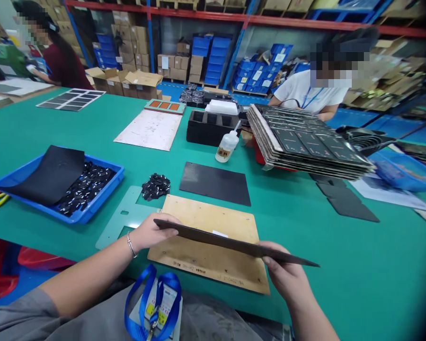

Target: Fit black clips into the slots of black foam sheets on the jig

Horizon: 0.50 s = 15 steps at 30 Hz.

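A thin black sheet [216,239], seen almost edge-on, is held up over a wooden board [206,215] with printed marks. My left hand [156,230] pinches its left end between thumb and fingers. Toward its right end, my right hand [284,265] grips it, thumb on the near side. Beyond the board another black sheet [215,182] lies flat on the green table. A pile of small black parts [156,186] sits by a pale green template [122,213] at the board's left.
On the left is a blue tray [119,177] of black parts and a sheet. A squeeze bottle [227,146], a black box [209,130] and stacked panels [305,137] stand further back. Two people [314,92] [66,61] are across the table.
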Motion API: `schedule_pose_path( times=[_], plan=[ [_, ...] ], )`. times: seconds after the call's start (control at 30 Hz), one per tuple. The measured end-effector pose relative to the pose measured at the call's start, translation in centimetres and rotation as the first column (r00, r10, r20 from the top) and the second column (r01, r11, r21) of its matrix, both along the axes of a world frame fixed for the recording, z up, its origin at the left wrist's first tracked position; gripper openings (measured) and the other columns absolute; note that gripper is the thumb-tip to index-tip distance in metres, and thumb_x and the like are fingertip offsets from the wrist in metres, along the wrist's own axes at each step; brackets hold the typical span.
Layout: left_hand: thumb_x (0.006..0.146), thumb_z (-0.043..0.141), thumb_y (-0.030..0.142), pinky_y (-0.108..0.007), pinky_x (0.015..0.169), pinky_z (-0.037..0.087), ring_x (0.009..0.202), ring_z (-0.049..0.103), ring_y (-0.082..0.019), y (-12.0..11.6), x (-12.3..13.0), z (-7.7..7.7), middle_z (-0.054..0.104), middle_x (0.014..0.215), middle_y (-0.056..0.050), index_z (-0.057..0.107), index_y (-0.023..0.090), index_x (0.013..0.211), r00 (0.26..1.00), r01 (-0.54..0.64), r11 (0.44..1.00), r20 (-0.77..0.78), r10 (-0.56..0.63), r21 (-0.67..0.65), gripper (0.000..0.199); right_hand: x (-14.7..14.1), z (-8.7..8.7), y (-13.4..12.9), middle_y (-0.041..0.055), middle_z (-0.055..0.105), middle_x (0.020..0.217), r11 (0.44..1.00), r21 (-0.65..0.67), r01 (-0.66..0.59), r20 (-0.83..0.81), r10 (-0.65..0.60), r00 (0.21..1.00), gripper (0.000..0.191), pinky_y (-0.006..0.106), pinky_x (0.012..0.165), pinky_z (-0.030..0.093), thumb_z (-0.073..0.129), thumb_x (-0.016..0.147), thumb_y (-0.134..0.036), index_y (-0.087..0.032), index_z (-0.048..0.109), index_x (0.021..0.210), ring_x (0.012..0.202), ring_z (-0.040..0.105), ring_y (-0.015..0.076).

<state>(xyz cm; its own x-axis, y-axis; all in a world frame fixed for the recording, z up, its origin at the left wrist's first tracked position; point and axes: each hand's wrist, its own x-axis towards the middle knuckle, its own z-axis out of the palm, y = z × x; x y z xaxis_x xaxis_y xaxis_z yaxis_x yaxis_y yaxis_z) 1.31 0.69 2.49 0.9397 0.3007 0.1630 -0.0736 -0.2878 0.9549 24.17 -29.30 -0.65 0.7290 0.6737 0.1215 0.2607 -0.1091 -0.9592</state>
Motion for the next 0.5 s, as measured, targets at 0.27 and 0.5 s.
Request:
schedule_pose_path(
  times=[0.27, 0.5],
  plan=[
    [0.072, 0.067, 0.038, -0.042, 0.087, 0.049, 0.094, 0.061, -0.027, 0.6, 0.9, -0.7, 0.069, 0.098, -0.009, 0.066, 0.015, 0.094, 0.996, -0.035, 0.999, -0.08, 0.033, -0.027, 0.033, 0.0, 0.0, 0.7, 0.0102, 0.066, 0.104, 0.986, -0.162, 0.048, 0.027, -0.044, 0.999, 0.046, 0.047, 0.086, 0.05, 0.067, 0.067, -0.056, -0.019, 0.067, 0.095, 0.1, 0.059, 0.0325],
    [0.077, 0.063, 0.032, -0.038, 0.096, 0.044, 0.115, 0.052, -0.025, -0.2, 1.2, 0.6, 0.054, 0.127, -0.009, 0.044, 0.017, 0.128, 0.966, -0.242, 0.968, -0.105, 0.235, -0.061, 0.057, -0.9, 3.9, 2.4, 0.0083, 0.063, 0.111, 0.969, -0.217, 0.114, -0.163, -0.152, 0.975, 0.05, 0.042, 0.079, 0.054, 0.066, 0.071, -0.05, -0.02, 0.062, 0.11, 0.1, 0.06, 0.032]
  ],
)
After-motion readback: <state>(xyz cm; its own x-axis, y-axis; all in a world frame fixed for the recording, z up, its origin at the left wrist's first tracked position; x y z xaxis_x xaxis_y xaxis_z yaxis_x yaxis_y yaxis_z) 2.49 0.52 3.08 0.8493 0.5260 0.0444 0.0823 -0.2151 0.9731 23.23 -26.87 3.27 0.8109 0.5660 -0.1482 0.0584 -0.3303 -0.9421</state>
